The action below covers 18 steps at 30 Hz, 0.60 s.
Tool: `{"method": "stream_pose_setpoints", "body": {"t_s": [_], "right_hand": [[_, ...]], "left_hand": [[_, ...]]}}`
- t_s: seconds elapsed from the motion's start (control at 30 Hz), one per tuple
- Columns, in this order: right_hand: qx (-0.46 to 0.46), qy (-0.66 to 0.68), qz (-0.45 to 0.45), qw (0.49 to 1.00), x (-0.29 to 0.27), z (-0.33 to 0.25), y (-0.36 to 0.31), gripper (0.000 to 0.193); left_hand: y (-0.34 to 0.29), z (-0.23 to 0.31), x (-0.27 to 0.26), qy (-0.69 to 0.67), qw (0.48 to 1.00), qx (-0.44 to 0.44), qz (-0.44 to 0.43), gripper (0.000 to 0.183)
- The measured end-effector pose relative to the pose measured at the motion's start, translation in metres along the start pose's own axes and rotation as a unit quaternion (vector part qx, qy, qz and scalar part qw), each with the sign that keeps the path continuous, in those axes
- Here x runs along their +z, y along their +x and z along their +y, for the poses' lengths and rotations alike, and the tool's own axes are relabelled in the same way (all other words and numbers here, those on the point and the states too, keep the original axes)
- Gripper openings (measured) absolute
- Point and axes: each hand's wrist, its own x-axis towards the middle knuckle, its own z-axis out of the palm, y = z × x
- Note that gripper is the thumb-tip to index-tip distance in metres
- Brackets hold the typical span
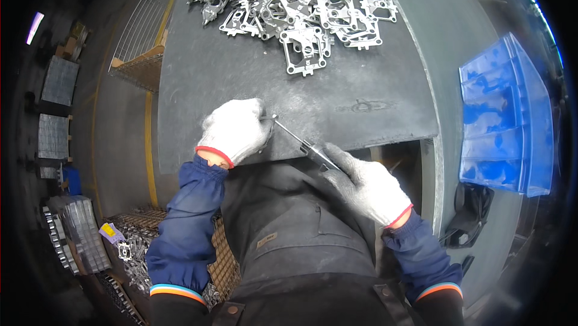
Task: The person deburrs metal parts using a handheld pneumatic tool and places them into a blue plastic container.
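Note:
My left hand (235, 130), in a white knit glove with a red cuff edge, is closed above the near part of the dark tabletop (223, 67). A small light bit shows at its fingertips, but what the fingers hold is mostly hidden. My right hand (367, 187), gloved alike, is wrapped round the black handle of a slim hand tool (317, 154) with a thin metal shaft. The shaft points up and left, its tip close to my left fingertips. Farther off lies a heap of silvery cast metal frames (295, 0), with one frame (304, 50) at its near edge.
A blue plastic bin (506, 118) stands on the right, above a black object (468, 214). Left of the table is a wire basket (137, 31). At the lower left, a mesh crate (226, 253) adjoins more metal parts (129, 253). Stacked grey blocks (60, 79) stand farther left.

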Motion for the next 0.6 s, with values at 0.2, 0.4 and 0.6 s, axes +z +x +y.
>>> {"method": "stream_pose_setpoints", "body": {"t_s": [0.2,0.4,0.6], "right_hand": [[0.079,0.004,0.035,0.996,-0.008,0.015,-0.014,0.058],[0.100,0.019,0.079,0.992,0.002,0.043,-0.024,0.057],[0.146,0.036,0.009,0.989,-0.001,0.046,-0.020,0.066]], "left_hand": [[0.012,-0.014,-0.013,-0.170,0.985,0.023,0.029,0.076],[-0.014,-0.045,0.035,-0.380,0.908,0.080,0.157,0.083],[-0.011,-0.039,0.062,-0.523,0.831,-0.035,0.185,0.068]]}}
